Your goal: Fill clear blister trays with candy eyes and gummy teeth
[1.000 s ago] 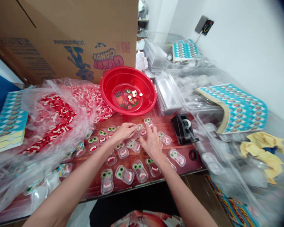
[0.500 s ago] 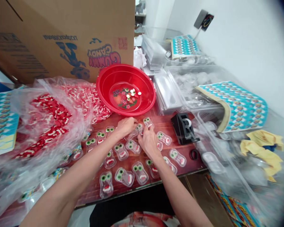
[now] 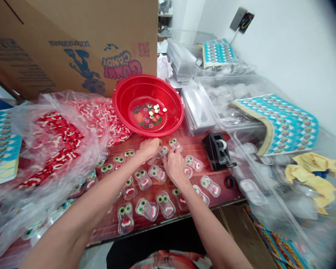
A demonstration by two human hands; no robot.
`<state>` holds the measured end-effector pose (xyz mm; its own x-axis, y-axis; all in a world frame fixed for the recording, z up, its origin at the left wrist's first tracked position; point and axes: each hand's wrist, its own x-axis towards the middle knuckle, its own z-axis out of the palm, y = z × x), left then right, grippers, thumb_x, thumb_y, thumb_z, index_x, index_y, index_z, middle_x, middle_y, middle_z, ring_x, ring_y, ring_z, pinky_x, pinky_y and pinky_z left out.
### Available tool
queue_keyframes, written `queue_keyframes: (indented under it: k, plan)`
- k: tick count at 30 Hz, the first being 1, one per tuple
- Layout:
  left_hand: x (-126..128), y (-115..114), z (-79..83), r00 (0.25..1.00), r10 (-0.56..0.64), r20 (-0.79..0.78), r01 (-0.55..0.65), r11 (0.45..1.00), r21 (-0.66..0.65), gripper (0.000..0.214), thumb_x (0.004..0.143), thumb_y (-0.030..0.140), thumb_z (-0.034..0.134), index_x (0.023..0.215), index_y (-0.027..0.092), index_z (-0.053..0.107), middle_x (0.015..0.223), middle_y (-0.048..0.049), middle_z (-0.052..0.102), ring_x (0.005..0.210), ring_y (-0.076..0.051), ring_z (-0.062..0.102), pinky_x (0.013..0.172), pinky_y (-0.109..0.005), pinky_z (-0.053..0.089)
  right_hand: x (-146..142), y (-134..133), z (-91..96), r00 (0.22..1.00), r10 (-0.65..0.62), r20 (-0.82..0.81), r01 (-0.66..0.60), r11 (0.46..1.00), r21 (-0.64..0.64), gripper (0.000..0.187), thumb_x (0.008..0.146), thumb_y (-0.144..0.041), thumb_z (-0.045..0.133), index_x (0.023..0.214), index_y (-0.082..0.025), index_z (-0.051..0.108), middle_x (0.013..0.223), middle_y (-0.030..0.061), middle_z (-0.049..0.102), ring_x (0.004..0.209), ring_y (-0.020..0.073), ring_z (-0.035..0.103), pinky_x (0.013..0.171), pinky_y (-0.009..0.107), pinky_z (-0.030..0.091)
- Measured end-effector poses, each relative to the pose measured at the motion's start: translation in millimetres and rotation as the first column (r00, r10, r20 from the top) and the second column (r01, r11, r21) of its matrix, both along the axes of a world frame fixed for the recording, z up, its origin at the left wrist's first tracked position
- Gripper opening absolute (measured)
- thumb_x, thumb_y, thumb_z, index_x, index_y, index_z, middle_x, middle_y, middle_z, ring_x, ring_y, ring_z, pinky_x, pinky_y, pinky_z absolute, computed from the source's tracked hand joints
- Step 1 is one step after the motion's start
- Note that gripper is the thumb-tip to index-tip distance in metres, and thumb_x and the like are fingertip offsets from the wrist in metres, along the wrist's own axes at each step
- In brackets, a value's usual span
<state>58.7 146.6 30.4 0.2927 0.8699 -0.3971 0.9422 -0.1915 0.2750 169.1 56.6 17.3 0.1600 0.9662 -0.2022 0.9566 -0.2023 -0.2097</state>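
Between my two hands at the middle of the wooden table (image 3: 112,220) lies a clear plastic blister pack (image 3: 164,150) with green gummy eyes. My left hand (image 3: 150,148) pinches its left edge, fingers curled together. On its right side, my right hand (image 3: 174,163) has its fingers closed against the same pack, partly hiding it. Just beyond my right fingertips sits another pack (image 3: 173,142). Several similar packs surround my hands, each with gummy eyes and red-and-white gummy teeth, such as the pack (image 3: 166,204) near the front edge.
A red basin (image 3: 120,106) behind my hands holds a few gummy eyes. At left, an open plastic bag (image 3: 98,123) is full of gummy teeth. A black tape dispenser (image 3: 217,153), a black ring (image 3: 229,182) and clear bins with label sheets (image 3: 285,123) stand right. A large carton (image 3: 81,33) stands behind.
Both hands stay at the same pack with barely any finger movement. The view has shifted very slightly; nothing else has visibly moved.
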Motion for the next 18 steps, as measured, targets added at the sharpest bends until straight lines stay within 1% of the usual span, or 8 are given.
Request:
queue_keyframes:
  k: [4, 8, 11, 15, 18]
  plan:
    - [0, -1, 1.4, 0.999, -0.007, -0.035, 0.009, 0.998, 0.065, 0.035, 0.091, 0.037, 0.047, 0.113, 0.022, 0.07, 0.108, -0.0141, 0.075, 0.102, -0.029, 0.07, 0.082, -0.036, 0.052, -3, 6, -1.9, 0.999, 0.035, 0.038, -0.036, 0.998, 0.043, 0.028, 0.096, -0.025, 0.048, 0.118, -0.013, 0.061, 0.122, 0.0192, 0.057, 0.102, 0.0273, 0.066, 0.076, 0.034, 0.054]
    - [2, -5, 7.8, 0.997, -0.061, -0.047, 0.065, 0.993, 0.102, 0.035, 0.093, 0.035, 0.046, 0.117, 0.025, 0.069, 0.109, -0.0118, 0.076, 0.103, -0.027, 0.07, 0.084, -0.033, 0.051, -1, 9, -2.7, 0.994, 0.077, 0.077, -0.081, 0.995, 0.05, 0.028, 0.097, -0.021, 0.044, 0.116, -0.012, 0.062, 0.121, 0.019, 0.057, 0.098, 0.0257, 0.066, 0.072, 0.032, 0.054]
    - [5, -7, 9.3, 0.994, -0.092, -0.062, 0.098, 0.989, 0.108, 0.036, 0.094, 0.033, 0.044, 0.115, 0.022, 0.072, 0.109, -0.0139, 0.076, 0.104, -0.028, 0.07, 0.085, -0.035, 0.051, 2, 9, -5.6, 0.992, 0.093, 0.084, -0.097, 0.994, 0.047, 0.027, 0.097, -0.022, 0.044, 0.115, -0.013, 0.063, 0.121, 0.0173, 0.056, 0.092, 0.0234, 0.067, 0.071, 0.03, 0.053]
    - [8, -8, 3.8, 0.989, -0.111, -0.092, 0.12, 0.989, 0.088, 0.034, 0.092, 0.026, 0.047, 0.105, 0.015, 0.076, 0.107, -0.0209, 0.075, 0.107, -0.03, 0.069, 0.09, -0.037, 0.05, 5, 11, -10.4, 0.993, 0.104, 0.058, -0.106, 0.994, 0.032, 0.024, 0.097, -0.024, 0.048, 0.112, -0.015, 0.063, 0.123, 0.0156, 0.056, 0.095, 0.0225, 0.067, 0.073, 0.029, 0.053]
    - [7, -9, 3.0, 0.988, -0.131, -0.083, 0.138, 0.988, 0.072, 0.034, 0.093, 0.022, 0.047, 0.106, 0.013, 0.076, 0.108, -0.0226, 0.074, 0.112, -0.03, 0.067, 0.095, -0.037, 0.048, 6, 12, -10.4, 0.993, 0.112, 0.048, -0.113, 0.993, 0.033, 0.023, 0.097, -0.027, 0.051, 0.113, -0.016, 0.063, 0.122, 0.0148, 0.056, 0.094, 0.0225, 0.068, 0.073, 0.03, 0.053]
